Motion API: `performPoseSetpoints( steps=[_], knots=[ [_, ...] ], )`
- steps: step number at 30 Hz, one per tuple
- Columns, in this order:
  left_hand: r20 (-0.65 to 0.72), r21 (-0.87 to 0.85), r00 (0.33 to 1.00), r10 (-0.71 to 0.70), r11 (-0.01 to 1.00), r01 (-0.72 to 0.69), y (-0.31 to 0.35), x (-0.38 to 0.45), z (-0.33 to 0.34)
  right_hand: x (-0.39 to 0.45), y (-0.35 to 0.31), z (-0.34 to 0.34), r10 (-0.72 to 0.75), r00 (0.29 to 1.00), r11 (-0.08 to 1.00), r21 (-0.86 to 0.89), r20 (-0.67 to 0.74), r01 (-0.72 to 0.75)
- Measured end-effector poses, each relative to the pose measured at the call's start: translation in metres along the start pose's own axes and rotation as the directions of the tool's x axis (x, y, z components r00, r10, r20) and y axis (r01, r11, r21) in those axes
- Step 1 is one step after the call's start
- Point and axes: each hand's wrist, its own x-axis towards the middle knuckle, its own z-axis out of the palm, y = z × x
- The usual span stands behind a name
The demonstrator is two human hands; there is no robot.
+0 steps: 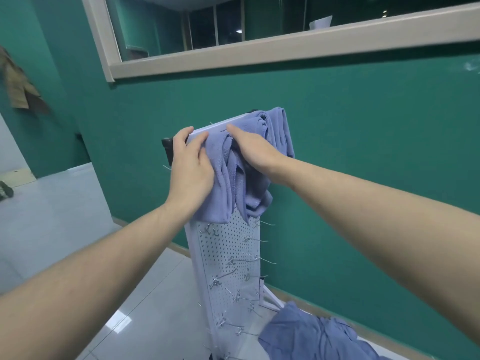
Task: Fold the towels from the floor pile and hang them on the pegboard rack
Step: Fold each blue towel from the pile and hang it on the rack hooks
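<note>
Far left, a brown garment [19, 85] hangs on the green wall [363, 141]. Left hand [191, 168] lies flat against the draped towel [220, 183] at the rack's [228, 258] top edge — fingers nearly straight, fingertips reaching the rim, thumb on the cloth. Right hand [253, 152] presses the same towel just beside it, fingers extended over the bunched folds. More folded towels [279, 131] hang over the top to the right. Wire hooks [249, 261] stick out of the perforated panel below. Lower right — the towel pile [311, 336] on the floor, touching the rack's base.
</note>
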Motion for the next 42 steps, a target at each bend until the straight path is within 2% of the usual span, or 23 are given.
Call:
performPoseSetpoints(
  steps=[3,5,8,10,11,12,15,19,22,26,29,34,38,42],
  knots=[
    [0.094,0.147,0.993,0.073,0.985,-0.087,-0.008,-0.012,-0.001,-0.01,0.004,0.002,0.002,0.994,0.986,0.165,0.109,-0.021],
    [0.128,0.237,0.984,0.124,0.96,-0.152,-0.013,-0.02,-0.002,-0.016,0.011,0.007,-0.034,0.991,0.982,0.189,0.13,0.008],
    [0.167,0.298,0.973,0.157,0.933,-0.201,-0.017,-0.03,-0.005,-0.017,0.024,0.019,-0.071,0.996,0.997,0.036,0.057,0.069],
    [0.212,0.309,0.968,0.138,0.93,-0.2,-0.02,-0.036,-0.006,-0.013,0.035,0.027,-0.13,0.99,0.98,-0.156,-0.048,0.121],
    [0.234,0.311,0.963,0.131,0.929,-0.202,-0.021,-0.041,-0.007,-0.011,0.04,0.029,-0.123,0.988,0.975,-0.195,-0.093,0.103],
    [0.255,0.311,0.958,0.132,0.927,-0.211,-0.023,-0.045,-0.007,-0.012,0.041,0.028,-0.09,0.992,0.985,-0.153,-0.094,0.075],
    [0.309,0.258,0.945,0.103,0.948,-0.188,-0.028,-0.055,-0.004,-0.016,0.045,0.027,-0.033,0.999,0.996,0.084,0.016,0.032],
    [0.34,0.163,0.94,-0.013,0.986,-0.045,-0.028,-0.065,0.001,-0.02,0.043,0.031,-0.029,0.999,0.967,0.251,-0.043,0.039],
    [0.366,0.215,0.928,-0.07,0.977,-0.011,-0.025,-0.069,0.002,-0.026,0.044,0.027,0.005,1.0,0.956,0.292,-0.016,0.0],
    [0.408,0.279,0.91,-0.074,0.959,-0.048,-0.022,-0.073,-0.004,-0.041,0.062,0.015,0.133,0.987,0.968,0.203,0.088,-0.148],
    [0.473,0.337,0.879,-0.057,0.934,-0.121,-0.019,-0.086,-0.004,-0.056,0.083,0.001,0.211,0.971,0.959,0.171,0.112,-0.228],
    [0.581,0.327,0.81,-0.082,0.935,-0.14,-0.006,-0.112,0.018,-0.1,0.114,-0.03,0.293,0.952,0.942,0.143,0.09,-0.304],
    [0.66,0.267,0.748,-0.065,0.951,-0.153,0.012,-0.134,0.058,-0.14,0.153,-0.059,0.389,0.92,0.913,0.114,0.05,-0.392],
    [0.758,0.209,0.649,-0.069,0.968,-0.142,0.025,-0.16,0.116,-0.182,0.202,-0.087,0.471,0.882,0.88,0.061,0.01,-0.471]
  ],
)
